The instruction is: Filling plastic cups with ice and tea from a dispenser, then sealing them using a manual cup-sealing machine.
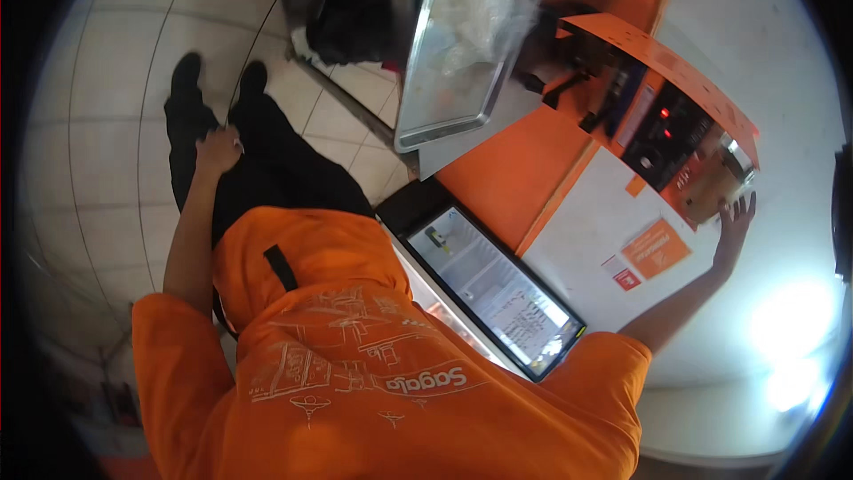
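Note:
My left hand (220, 149) hangs in front of my black trousers at thigh height. Its fingers look curled, and blur hides whether anything small is in them. On the other side, my right hand (735, 215) is raised with its fingers apart, at the near end of an orange wall-mounted shelf box (706, 90). The fingertips are beside a shiny metal and brownish item (716, 177) in that end; whether they touch it is unclear. Dark compartments with red lights (666, 123) lie farther along the box.
A glass-topped chest (493, 287) with a black frame stands close at my right. Ahead, a metal tray (470, 53) holding clear plastic rests by a metal rack. Orange and white notices (656, 248) are on the white wall. Pale floor tiles (113, 67) lie at left.

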### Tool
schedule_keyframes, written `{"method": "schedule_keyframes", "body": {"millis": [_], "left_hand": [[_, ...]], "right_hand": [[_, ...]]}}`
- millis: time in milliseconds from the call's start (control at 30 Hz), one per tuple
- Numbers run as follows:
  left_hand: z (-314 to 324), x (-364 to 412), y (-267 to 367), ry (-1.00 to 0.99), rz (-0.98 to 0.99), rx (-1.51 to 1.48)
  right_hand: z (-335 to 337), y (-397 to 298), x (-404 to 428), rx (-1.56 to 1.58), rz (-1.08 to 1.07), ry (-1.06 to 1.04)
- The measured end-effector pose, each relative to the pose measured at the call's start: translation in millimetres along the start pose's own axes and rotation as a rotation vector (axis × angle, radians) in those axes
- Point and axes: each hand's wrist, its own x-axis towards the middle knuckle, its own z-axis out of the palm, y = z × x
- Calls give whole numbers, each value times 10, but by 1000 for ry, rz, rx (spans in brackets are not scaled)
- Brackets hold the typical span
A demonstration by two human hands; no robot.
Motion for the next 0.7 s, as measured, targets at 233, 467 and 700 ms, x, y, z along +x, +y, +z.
{"method": "schedule_keyframes", "body": {"millis": [233, 467, 700], "left_hand": [[489, 55, 73, 65, -35, -106], [667, 84, 113, 123, -83, -156], [665, 0, 90, 173, -82, -208]], "right_hand": [[315, 20, 192, -137, 162, -112], [850, -282, -121, -485, 79, 325], [308, -260, -311, -134, 139, 78]]}}
